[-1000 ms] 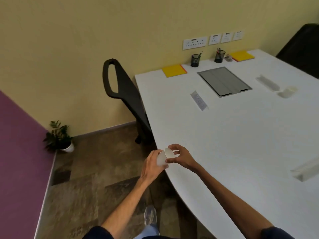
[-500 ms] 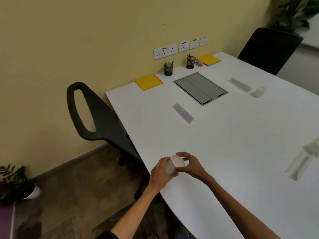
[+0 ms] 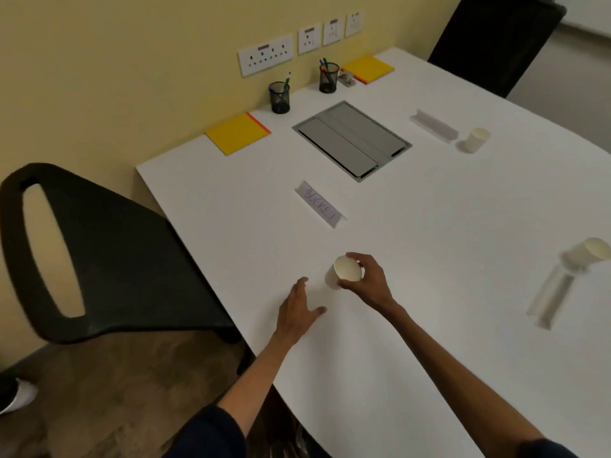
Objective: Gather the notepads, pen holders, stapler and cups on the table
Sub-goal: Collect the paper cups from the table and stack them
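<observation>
My right hand (image 3: 367, 280) grips a white paper cup (image 3: 344, 272), tilted toward me, just above the white table (image 3: 429, 226). My left hand (image 3: 297, 310) hovers beside it, fingers spread, holding nothing. A second cup (image 3: 476, 139) stands at the right, a third (image 3: 593, 251) lies tipped at the right edge. Two black mesh pen holders (image 3: 280, 97) (image 3: 328, 77) stand by the wall. One yellow notepad (image 3: 237, 133) lies left of them, another (image 3: 367, 69) to their right. A small metal stapler (image 3: 347, 79) sits between the right holder and notepad.
A grey socket hatch (image 3: 352, 138) is set into the table. A handwritten name card (image 3: 319, 203) and two clear card stands (image 3: 433, 125) (image 3: 550, 297) lie on it. A black chair (image 3: 89, 259) stands at the left edge, another (image 3: 496, 38) at the far right.
My left hand has let go of the cup and dropped away to the left. The right hand alone carries it further over the table. The view has swung right.
</observation>
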Tool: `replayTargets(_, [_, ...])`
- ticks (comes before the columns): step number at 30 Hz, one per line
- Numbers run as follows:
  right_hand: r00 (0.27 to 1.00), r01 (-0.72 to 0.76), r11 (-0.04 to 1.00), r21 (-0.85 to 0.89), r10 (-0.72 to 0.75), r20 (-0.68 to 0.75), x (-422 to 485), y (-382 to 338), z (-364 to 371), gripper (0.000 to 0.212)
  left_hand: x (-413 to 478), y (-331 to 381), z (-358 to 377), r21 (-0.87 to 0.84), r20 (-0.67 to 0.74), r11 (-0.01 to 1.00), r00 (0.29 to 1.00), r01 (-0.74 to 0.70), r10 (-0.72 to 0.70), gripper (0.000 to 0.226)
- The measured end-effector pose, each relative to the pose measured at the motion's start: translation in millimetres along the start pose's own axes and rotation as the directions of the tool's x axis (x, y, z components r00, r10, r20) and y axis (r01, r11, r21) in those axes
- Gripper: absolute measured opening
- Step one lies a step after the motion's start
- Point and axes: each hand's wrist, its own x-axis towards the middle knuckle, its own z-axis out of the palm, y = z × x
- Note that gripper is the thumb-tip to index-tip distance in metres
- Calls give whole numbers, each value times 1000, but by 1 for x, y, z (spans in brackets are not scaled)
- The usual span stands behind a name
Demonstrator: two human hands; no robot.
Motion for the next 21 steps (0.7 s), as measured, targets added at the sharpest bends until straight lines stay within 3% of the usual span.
replayTargets(5, [999, -4, 999, -49, 2, -53, 46, 17, -15, 76, 44, -3, 14, 153, 122, 988, 992, 6, -25, 108])
replayTargets(11, [989, -89, 994, -70, 80, -123, 97, 32, -23, 83, 86, -8, 36, 329, 136, 943, 991, -47, 2, 108])
replayTargets(17, [991, -82, 983, -164, 63, -115, 139, 35, -19, 84, 110, -29, 44, 432, 119, 901, 993, -43, -10, 127])
replayTargets(21, [992, -58, 976, -212, 33, -121, 165, 37, -16, 81, 125, -31, 41, 457, 214, 888, 975, -52, -53, 131])
